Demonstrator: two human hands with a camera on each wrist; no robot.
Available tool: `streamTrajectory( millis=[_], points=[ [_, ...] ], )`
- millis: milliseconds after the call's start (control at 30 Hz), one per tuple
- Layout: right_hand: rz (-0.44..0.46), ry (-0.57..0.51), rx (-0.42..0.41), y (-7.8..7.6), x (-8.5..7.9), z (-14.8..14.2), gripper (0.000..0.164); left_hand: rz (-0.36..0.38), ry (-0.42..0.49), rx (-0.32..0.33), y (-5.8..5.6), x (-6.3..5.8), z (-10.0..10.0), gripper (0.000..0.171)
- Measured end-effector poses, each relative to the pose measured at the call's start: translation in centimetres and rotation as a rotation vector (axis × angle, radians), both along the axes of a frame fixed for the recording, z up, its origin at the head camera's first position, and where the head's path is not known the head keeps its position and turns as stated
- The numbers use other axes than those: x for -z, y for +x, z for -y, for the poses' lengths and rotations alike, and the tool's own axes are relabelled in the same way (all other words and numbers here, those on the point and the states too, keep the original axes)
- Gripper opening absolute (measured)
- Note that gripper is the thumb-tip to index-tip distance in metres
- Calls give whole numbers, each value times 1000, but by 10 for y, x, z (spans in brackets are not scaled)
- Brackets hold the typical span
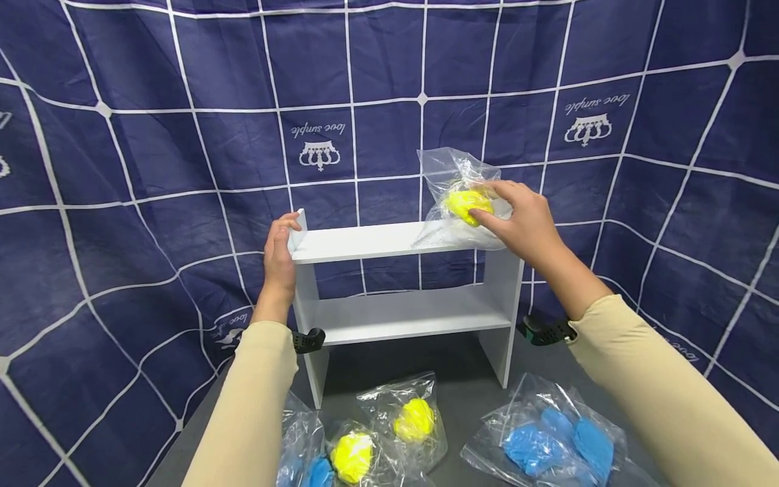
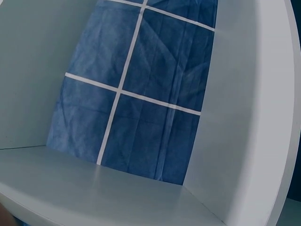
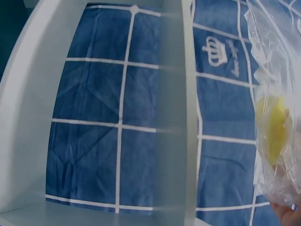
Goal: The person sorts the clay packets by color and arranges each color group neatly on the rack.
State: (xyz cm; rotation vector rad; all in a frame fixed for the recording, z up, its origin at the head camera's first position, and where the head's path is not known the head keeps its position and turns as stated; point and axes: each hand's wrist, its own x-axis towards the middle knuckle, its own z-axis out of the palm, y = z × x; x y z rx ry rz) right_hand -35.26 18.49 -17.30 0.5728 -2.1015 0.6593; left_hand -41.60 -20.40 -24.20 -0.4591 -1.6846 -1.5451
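A white two-tier shelf (image 1: 402, 318) stands on the dark table. My left hand (image 1: 280, 260) holds the upper left end of its side panel. Over the right part of the top board, my right hand (image 1: 517, 216) pinches a clear plastic bag with a yellow lump (image 1: 467, 205) inside. The bag's lower edge hangs against the top board. In the right wrist view the same yellow lump (image 3: 273, 129) shows through the plastic, with a bit of the hand below it. The left wrist view shows mostly the shelf's inner panels (image 2: 225, 108).
Two clear bags with yellow lumps (image 1: 415, 419) lie in front of the shelf. A bag with blue pieces (image 1: 535, 446) is at the front right, and another bag with blue (image 1: 319, 471) is at the front left. A navy gridded curtain (image 1: 231, 155) hangs behind.
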Motion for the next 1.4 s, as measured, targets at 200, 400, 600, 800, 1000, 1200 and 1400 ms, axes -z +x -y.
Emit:
streamTrajectory(
  millis=[200,400,600,800,1000,1200,1400],
  points=[
    [77,19,71,-20,1,2,46,9,-17,-16,3,-1,2,33],
    [123,69,156,-35,7,0,49,-3,14,21,2,-1,1,24],
    [160,52,215,-41,9,-1,52,-5,9,37,8,-4,-3,21],
    [187,24,170,-37,12,-2,54,-8,-3,30,9,-4,-5,22],
    [114,5,73,-33,13,-3,52,-27,7,-13,3,-1,-3,34],
    [-162,-25,-11,-20,34,3,43,-36,8,2,1,0,-3,38],
    [-421,-54,-123,6,67,21,37,-46,-7,-5,1,1,-3,38]
  ],
)
